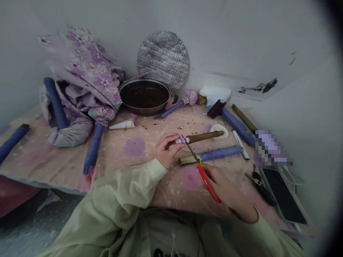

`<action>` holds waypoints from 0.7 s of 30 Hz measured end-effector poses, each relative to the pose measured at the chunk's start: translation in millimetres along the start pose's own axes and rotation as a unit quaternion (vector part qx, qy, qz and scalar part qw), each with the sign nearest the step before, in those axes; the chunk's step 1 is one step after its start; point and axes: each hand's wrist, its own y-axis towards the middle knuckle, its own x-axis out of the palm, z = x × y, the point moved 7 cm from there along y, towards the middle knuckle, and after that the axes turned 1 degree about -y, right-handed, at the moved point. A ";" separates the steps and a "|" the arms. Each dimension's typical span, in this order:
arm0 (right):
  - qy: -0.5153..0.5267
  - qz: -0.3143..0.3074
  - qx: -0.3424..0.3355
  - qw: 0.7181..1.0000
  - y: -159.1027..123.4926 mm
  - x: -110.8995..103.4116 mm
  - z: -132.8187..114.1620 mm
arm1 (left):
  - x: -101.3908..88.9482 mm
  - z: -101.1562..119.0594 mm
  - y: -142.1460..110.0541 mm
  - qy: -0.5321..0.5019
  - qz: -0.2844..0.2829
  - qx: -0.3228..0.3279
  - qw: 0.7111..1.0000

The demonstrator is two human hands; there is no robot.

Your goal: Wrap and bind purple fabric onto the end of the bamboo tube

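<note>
Green sleeves (107,192) lead to hands held apart: the left hand (167,151) pinches floral cloth (180,140) on a stick (205,137) mid-worktop (160,125), while the right hand (222,187) grips scissors (207,182) at it. A slip could cut the left hand.

Pale grey walls (230,43) with black smudges (264,86) meet in a corner behind a low cloth-covered table (48,160), above a grey floor (24,232).

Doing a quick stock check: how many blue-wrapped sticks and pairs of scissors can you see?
Blue-wrapped sticks: 6
Pairs of scissors: 2
Total: 8
</note>
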 end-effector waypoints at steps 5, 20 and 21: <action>-0.044 -0.007 -0.011 0.999 3.9 -5.6 -7.8 | -0.6 0.3 -0.5 0.010 -0.004 0.010 1.000; 0.066 -0.058 0.077 0.993 7.2 -4.8 12.8 | 2.1 4.4 0.2 0.007 -0.014 0.025 1.000; 0.074 -0.067 0.067 0.993 7.0 -3.7 11.1 | 2.7 5.2 0.2 0.009 -0.016 0.028 0.999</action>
